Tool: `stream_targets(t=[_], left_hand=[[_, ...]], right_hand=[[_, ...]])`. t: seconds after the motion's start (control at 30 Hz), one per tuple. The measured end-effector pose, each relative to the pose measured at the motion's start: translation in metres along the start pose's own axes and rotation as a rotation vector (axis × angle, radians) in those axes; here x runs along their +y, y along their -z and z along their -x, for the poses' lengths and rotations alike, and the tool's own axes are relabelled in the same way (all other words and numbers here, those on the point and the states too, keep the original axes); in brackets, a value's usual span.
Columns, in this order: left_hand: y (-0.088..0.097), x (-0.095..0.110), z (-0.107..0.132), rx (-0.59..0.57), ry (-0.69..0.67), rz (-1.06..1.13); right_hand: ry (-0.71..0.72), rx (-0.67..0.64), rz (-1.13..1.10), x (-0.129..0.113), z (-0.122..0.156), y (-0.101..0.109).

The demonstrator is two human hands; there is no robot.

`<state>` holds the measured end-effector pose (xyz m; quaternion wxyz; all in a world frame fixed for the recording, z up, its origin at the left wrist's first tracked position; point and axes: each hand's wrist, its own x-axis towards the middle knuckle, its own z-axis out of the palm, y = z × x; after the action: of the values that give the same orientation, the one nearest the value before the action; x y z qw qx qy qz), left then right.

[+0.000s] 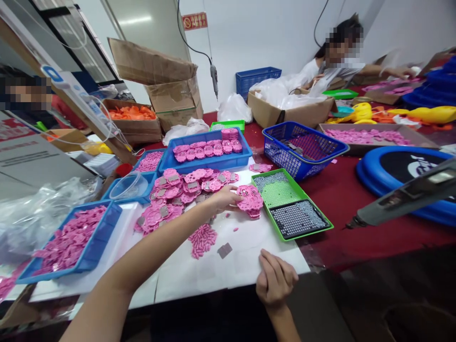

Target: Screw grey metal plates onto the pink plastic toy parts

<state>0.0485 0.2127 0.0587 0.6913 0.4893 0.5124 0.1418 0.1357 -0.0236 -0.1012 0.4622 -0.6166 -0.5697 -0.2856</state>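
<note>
My left hand (227,198) reaches across the white work surface, its fingers closed on the edge of a pink moulded plastic part (250,198). That part lies on what look like more pink pieces, just left of a green tray (298,205) with small metal screws (272,180) and a black perforated plate (297,219). My right hand (277,276) is at the front edge of the surface, fingers curled in; whatever is inside them is hidden. Left of my left hand lies a heap of pink parts (178,190), some bearing grey squares. Small pink pieces (203,240) and grey squares (224,250) lie nearer me.
A blue tray (210,166) of pink parts stands behind the heap. At the left is a blue bin (103,237) of pink pieces. A blue basket (302,156) stands beyond the green tray. An electric screwdriver (402,194) juts in from the right. A co-worker (317,71) sits behind.
</note>
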Motion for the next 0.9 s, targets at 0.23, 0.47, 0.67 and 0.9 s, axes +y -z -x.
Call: stream_targets(t=[0.23, 0.47, 0.67, 0.9], left_hand=[[0.017, -0.007, 0.020, -0.001, -0.079, 0.047], [0.000, -0.047, 0.062, -0.054, -0.032, 0.051], [-0.037, -0.070, 0.058, -0.060, 0.007, 0.011], [-0.055, -0.079, 0.043, -0.011, -0.035, -0.126]], right_hand=[[-0.014, 0.017, -0.021, -0.003, -0.006, 0.000], [-0.028, 0.023, -0.026, -0.004, -0.006, -0.001], [-0.054, 0.080, -0.002, -0.003, -0.002, 0.000], [-0.042, 0.103, 0.010, -0.003, -0.004, -0.001]])
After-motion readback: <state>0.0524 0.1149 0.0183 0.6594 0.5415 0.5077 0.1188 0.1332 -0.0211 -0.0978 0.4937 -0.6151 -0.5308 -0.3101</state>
